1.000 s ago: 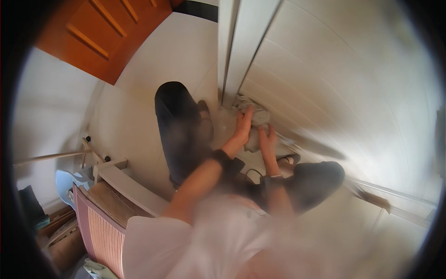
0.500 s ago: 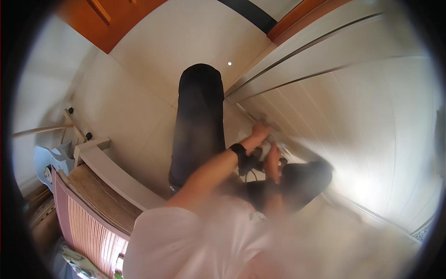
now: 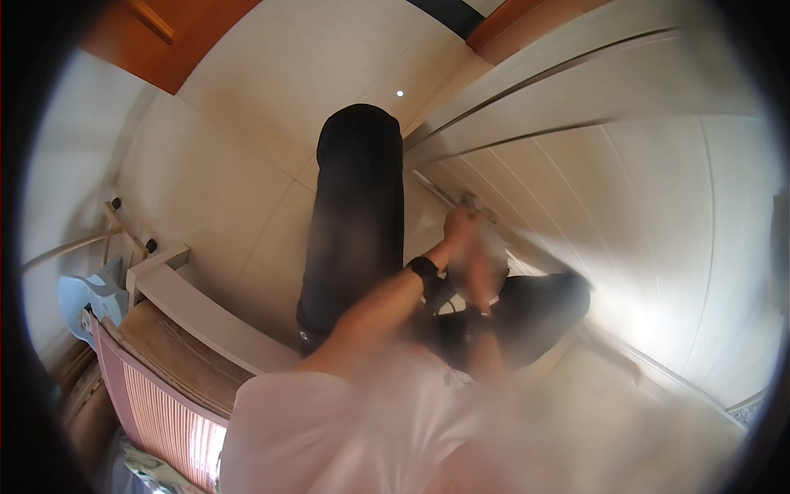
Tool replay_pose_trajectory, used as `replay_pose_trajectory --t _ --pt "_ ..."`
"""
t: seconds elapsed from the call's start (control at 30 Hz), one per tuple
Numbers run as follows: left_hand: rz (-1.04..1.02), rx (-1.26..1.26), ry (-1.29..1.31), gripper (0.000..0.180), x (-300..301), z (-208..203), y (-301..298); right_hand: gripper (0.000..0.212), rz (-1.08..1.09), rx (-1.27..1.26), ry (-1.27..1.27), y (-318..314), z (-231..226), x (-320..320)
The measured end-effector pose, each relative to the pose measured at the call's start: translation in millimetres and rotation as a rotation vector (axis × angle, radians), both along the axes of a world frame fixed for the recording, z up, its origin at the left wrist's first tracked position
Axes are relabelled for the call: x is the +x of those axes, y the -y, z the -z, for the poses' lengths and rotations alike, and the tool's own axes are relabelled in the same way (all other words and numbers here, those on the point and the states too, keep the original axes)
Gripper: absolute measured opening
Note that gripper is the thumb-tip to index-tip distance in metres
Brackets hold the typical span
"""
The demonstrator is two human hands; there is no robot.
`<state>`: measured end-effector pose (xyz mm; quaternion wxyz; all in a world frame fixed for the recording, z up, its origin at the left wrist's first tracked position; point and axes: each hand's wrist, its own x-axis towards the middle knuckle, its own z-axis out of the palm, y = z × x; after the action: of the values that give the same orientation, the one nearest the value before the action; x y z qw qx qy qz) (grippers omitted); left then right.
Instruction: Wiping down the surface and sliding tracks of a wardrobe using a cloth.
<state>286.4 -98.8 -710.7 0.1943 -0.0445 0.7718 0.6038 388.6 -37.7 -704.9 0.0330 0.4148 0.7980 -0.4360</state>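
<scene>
My left hand, with a black band on its wrist, reaches to the foot of the white panelled surface on the right. Its fingers are closed around a small greyish thing against the panel; what it is I cannot make out. Just nearer to me, my right hand is beside the left one and blurred. A pale, rounded smear surrounds its fingers, so whether it holds anything is hidden. Both hands are low, between my two bent legs in black trousers.
The white panelled surface rises along the right. On the left are a pale wooden frame, a pinkish ribbed panel and a light-blue plastic thing. Beige tiled floor extends ahead, up to an orange-brown wooden piece.
My right hand has moved slightly forward and up beside the left hand, blurring over the pale thing between them. My left hand has shifted a little forward along the panel's foot.
</scene>
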Motion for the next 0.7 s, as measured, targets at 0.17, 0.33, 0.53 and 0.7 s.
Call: replay_pose_trajectory --t 0.17,0.33,0.53,0.7 --pt "0.063 -0.081 0.042 0.042 -6 -8 -3 0.057 0.168 -0.034 -0.094 -7 13 3" --pt "-0.106 -0.101 0.18 0.041 -21 38 12 0.051 -0.183 0.105 -0.079 5 16 -3" --pt "0.16 -0.047 -0.02 0.044 -9 -10 -6 0.053 0.107 -0.083 -0.191 -12 6 3" --pt "-0.115 -0.003 0.187 0.042 -31 33 30 0.053 0.054 -0.152 -0.049 18 -19 -20"
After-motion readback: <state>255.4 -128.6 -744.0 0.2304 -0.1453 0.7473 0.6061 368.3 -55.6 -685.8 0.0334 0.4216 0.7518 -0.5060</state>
